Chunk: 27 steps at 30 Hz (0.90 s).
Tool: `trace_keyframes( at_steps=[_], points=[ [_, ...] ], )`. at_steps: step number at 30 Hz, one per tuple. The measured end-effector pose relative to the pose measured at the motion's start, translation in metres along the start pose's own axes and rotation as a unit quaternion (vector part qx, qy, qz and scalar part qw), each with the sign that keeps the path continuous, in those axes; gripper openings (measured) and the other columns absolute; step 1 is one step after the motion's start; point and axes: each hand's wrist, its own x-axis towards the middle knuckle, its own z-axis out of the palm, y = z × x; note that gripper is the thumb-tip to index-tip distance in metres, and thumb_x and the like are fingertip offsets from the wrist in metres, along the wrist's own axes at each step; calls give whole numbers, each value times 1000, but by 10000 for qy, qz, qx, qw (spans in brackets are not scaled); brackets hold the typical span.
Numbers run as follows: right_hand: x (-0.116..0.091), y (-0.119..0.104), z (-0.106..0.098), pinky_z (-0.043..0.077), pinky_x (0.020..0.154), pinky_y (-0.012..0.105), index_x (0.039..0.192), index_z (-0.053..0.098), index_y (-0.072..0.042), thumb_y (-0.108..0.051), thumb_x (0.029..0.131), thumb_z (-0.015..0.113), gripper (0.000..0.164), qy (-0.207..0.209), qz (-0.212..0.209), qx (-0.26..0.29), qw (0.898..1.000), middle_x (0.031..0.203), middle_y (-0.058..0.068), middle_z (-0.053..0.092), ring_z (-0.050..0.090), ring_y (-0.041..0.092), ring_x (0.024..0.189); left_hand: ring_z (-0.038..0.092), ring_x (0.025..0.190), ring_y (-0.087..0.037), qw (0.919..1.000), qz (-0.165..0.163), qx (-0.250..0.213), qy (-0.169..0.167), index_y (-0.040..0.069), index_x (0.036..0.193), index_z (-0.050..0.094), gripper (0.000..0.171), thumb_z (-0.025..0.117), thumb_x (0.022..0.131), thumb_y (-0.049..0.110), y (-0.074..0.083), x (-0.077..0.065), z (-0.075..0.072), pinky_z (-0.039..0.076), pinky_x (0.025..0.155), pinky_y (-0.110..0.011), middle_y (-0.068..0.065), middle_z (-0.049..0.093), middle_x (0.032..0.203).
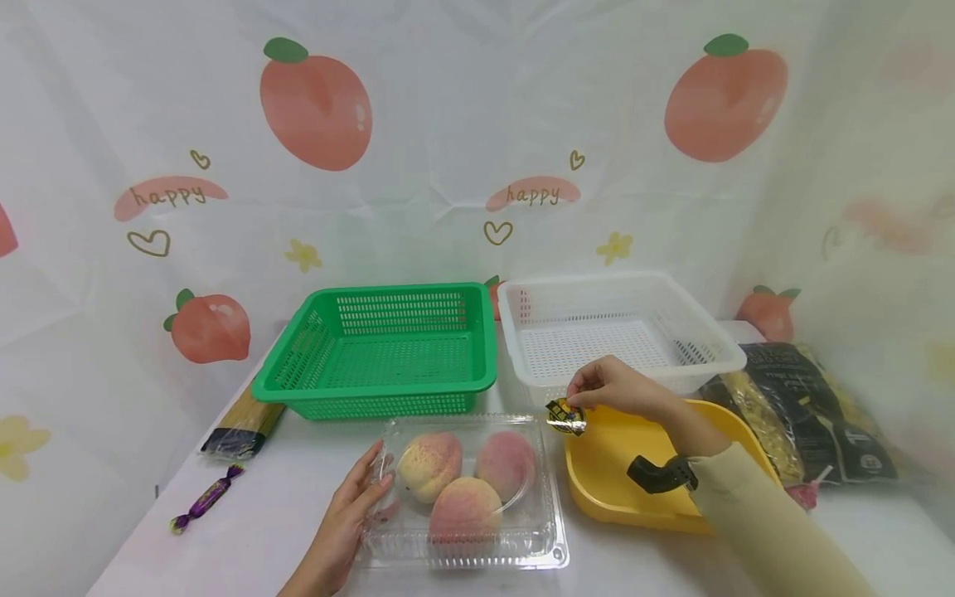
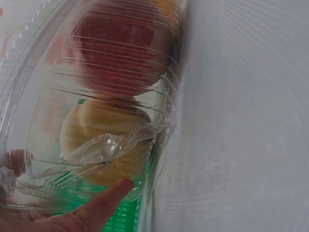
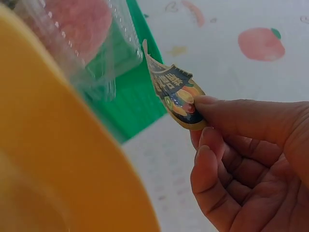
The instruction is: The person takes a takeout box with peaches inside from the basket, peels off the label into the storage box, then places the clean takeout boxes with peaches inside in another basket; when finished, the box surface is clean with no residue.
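A clear plastic clamshell box [image 1: 515,543] holding three peaches [image 1: 466,507] lies on the table, its lid down. My left hand [image 1: 345,510] grips its left side, thumb over the lid edge; in the left wrist view a finger [image 2: 104,205] presses along the ribbed wall. My right hand [image 1: 615,388] pinches a small black-and-gold sticker [image 1: 567,417] between thumb and forefinger, above the left rim of the yellow basin [image 1: 608,497]. The right wrist view shows the sticker [image 3: 176,96] curled at its free end, with printed fruit on it.
Behind the box stand a green basket [image 1: 373,387] and a white basket [image 1: 627,377]. A purple-wrapped candy [image 1: 209,499] and a packet of dry noodles [image 1: 242,423] lie left. Black-and-clear food bags [image 1: 809,414] and a pink lollipop [image 1: 804,495] sit right of the basin.
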Motion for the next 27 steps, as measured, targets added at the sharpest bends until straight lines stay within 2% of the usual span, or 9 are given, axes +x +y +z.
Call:
trace_keyframes(
  at_steps=[7, 13, 22, 27],
  points=[
    [-14, 12, -9, 44, 57, 18, 84, 67, 1, -17, 83, 69, 18, 116, 153, -208, 9996, 73, 1, 65, 51, 7, 62, 13, 141, -43, 10000, 0, -30, -55, 9, 150, 11, 64, 44, 98, 27, -1, 0, 0, 41, 101, -52, -26, 12, 153],
    [-26, 23, -15, 47, 59, 20, 85, 67, 1, -16, 84, 67, 17, -188, 134, -236, 9995, 72, 3, 65, 53, 6, 63, 12, 141, -43, 10000, 3, -11, -79, 8, 150, 10, 64, 44, 98, 27, -1, 0, 0, 41, 101, -53, -26, 11, 153],
    [-36, 43, -18, 49, 61, 24, 87, 67, 1, -15, 87, 64, 17, -632, 423, -222, 9969, 74, 4, 64, 54, 9, 65, 12, 141, -42, 10000, 14, 9, -81, 8, 150, 11, 64, 44, 98, 27, 0, 0, 0, 40, 102, -53, -26, 10, 153],
    [-38, 51, -20, 51, 61, 25, 88, 67, 2, -15, 88, 63, 17, -748, 485, -218, 9958, 75, 5, 64, 54, 10, 66, 12, 141, -42, 10000, 3, 37, -69, 9, 150, 11, 64, 44, 98, 27, 0, 0, 0, 40, 102, -53, -26, 11, 153]
  ],
)
